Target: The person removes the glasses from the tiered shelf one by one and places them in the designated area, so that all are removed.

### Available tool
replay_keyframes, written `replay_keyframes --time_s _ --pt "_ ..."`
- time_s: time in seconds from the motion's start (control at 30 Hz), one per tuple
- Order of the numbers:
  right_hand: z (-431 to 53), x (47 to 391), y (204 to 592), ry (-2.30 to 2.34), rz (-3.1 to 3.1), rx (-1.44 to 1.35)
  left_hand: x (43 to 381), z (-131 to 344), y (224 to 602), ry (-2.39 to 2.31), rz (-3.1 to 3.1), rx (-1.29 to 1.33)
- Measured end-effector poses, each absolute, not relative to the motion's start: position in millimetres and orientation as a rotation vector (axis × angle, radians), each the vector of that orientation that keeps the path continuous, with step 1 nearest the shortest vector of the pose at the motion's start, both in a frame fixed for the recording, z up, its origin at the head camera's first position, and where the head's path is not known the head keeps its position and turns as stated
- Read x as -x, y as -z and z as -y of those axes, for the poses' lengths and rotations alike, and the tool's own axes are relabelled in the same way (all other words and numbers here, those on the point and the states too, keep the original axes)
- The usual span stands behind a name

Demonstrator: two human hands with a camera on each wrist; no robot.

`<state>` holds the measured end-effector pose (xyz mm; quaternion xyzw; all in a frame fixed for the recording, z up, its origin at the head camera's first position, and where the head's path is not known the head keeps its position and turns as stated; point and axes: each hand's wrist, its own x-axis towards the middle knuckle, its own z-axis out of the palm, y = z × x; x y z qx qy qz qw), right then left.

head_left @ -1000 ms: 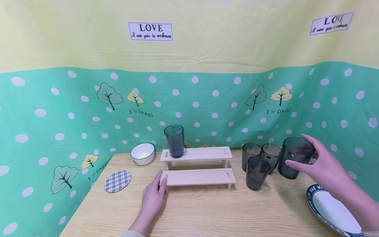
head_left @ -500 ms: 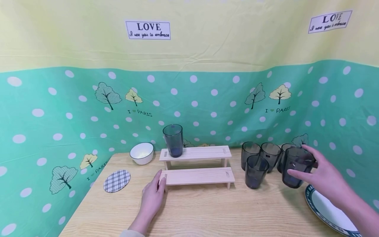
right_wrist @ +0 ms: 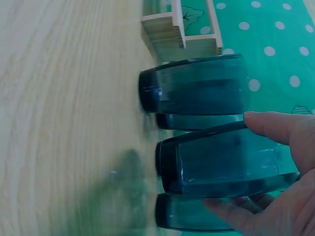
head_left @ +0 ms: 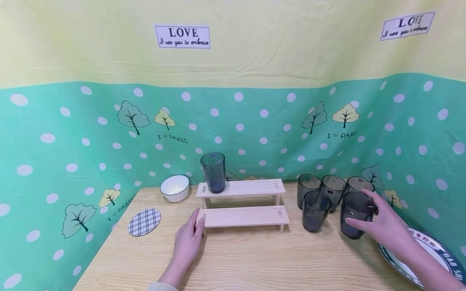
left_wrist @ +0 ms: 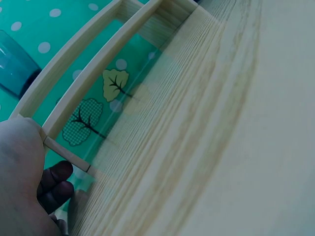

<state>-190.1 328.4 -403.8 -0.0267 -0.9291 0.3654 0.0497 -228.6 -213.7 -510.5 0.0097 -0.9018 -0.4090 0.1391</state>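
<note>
My right hand point(head_left: 387, 228) grips a dark smoky drinking glass point(head_left: 348, 211) near its top, thumb on one side and fingers on the other. The glass stands nearly upright at the front right of several matching glasses. Closest on its left is another glass point(head_left: 316, 212); one more glass point(head_left: 360, 184) shows just behind it. In the right wrist view the held glass point(right_wrist: 216, 162) overlaps those behind. At the left end of the low wooden riser point(head_left: 244, 217), my left hand point(head_left: 188, 238) holds the corner; in the left wrist view its fingers curl below the board.
Behind the low riser stands a taller wooden riser point(head_left: 251, 188) with a glass point(head_left: 214, 173) on its left end. A white bowl point(head_left: 174, 189) and a checked round coaster point(head_left: 144, 222) lie left. A patterned plate point(head_left: 387, 258) sits under my right forearm. Polka-dot cloth point(head_left: 262, 121) hangs behind.
My right hand has brought the glass down and toward me, then slightly left, beside the front glass. The glass behind it now shows more. My left hand stays on the riser's end.
</note>
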Motion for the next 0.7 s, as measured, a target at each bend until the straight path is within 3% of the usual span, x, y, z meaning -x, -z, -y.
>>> replay_keyframes --time_s 0.7 --pt "-313.0 210.0 434.4 -1.184 2.766 0.106 228.8 214.0 512.4 1.175 2.601 -0.018"
